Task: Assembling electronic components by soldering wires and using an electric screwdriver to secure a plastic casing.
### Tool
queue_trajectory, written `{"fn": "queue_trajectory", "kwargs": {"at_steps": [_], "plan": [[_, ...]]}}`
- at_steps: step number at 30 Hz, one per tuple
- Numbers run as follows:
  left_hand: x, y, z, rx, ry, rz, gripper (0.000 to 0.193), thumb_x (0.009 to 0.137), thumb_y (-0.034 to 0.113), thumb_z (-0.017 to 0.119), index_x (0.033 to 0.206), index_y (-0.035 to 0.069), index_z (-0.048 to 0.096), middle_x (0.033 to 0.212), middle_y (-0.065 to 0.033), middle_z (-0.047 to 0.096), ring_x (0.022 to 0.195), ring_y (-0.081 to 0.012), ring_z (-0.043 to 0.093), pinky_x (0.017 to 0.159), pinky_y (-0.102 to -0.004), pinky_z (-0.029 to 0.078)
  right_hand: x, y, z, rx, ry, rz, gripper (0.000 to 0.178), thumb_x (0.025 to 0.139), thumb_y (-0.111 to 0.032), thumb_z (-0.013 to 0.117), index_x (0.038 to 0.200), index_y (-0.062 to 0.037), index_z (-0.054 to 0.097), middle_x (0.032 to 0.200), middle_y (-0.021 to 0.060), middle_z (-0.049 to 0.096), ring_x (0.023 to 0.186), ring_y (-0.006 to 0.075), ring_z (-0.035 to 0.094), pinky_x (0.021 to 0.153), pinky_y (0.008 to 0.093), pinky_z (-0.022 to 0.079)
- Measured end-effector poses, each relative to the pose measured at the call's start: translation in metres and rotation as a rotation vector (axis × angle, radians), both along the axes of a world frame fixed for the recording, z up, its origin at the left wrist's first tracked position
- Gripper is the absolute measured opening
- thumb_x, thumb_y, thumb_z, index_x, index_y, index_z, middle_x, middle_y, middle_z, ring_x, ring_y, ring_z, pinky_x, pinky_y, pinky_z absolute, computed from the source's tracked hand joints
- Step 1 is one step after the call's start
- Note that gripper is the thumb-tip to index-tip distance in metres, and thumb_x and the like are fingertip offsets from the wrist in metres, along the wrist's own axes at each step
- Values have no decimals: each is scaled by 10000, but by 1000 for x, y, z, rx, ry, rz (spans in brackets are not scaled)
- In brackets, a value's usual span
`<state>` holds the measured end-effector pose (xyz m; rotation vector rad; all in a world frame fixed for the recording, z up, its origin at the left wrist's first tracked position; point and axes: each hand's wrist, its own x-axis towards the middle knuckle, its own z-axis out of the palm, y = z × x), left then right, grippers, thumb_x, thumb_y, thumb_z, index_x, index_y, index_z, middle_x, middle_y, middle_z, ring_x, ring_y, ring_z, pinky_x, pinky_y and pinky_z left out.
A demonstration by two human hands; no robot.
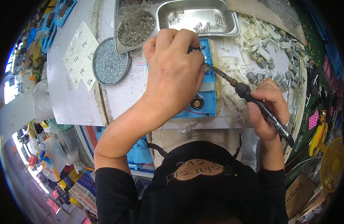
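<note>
A blue plastic casing [210,89] lies open on the work table in front of me, with a small round speaker-like part [197,102] and thin wires inside it. My left hand [173,71] reaches over the casing with its fingers curled together at its upper part. A bit of something dark shows by its fingertips, but what they grip is hidden. My right hand [269,108] is closed round the black handle of a soldering iron [243,89]. The iron's tip points left and meets the casing's inside near a small metal part, just beside my left fingers.
A steel tray [234,27] of small springs stands behind the casing. Left of it is a round dish [127,69] of small screws beside a marked paper sheet [82,56]. White plastic parts [250,37] and small grey motors [261,63] are heaped at right. A yellow fan [332,164] stands farther right.
</note>
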<state>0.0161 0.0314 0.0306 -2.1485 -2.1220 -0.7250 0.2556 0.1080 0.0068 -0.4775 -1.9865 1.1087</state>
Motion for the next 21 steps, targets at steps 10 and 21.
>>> {"fn": "queue_trajectory", "kwargs": {"at_steps": [10, 21], "plan": [[1, 3, 4, -32, 65, -13, 120, 679, 95, 820, 773, 118, 750, 1100, -15, 633, 1103, -278, 560, 962, -467, 383, -4, 0, 2, -2, -21, -19, 222, 826, -75, 797, 985, 9, 667, 769, 89, 618, 667, 196, 521, 617, 306, 414], [1, 2, 5, -38, 77, -14, 115, 683, 102, 816, 775, 118, 750, 1096, -17, 634, 1103, -272, 562, 968, -481, 384, -1, 0, 7, 1, -32, -19, 222, 825, -74, 791, 991, 2, 664, 765, 80, 616, 664, 183, 504, 611, 301, 401]]}}
